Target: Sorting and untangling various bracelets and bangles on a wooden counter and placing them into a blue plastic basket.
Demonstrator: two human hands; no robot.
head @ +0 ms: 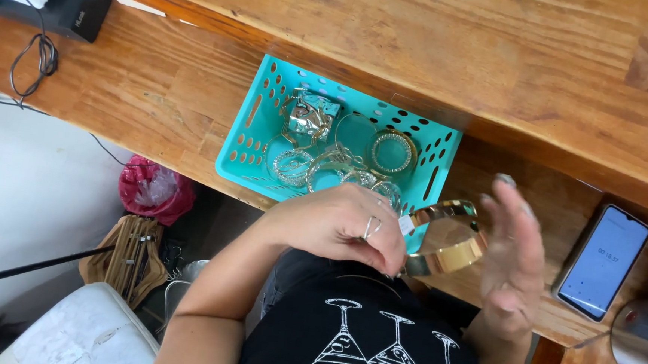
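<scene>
Seen from above, a person stands at a wooden tabletop (157,97) with a turquoise plastic basket (256,129) at its near edge. The left hand (344,224), wearing a ring, has its grip closed on a wide gold bangle (447,246) with a small white tag, holding it just in front of the basket, above the tabletop's edge. The right hand (513,257) is blurred, its grip spread open, fingers apart, just beside the bangle's far side; whether it touches the bangle cannot be told. Inside the basket lies a heap of silver and gold bracelets (340,160) and a crumpled shiny packet. Only this one bangle is out; the others appear to remain in the basket. A phone (602,263) with a lit screen lies on the tabletop to the right.
</scene>
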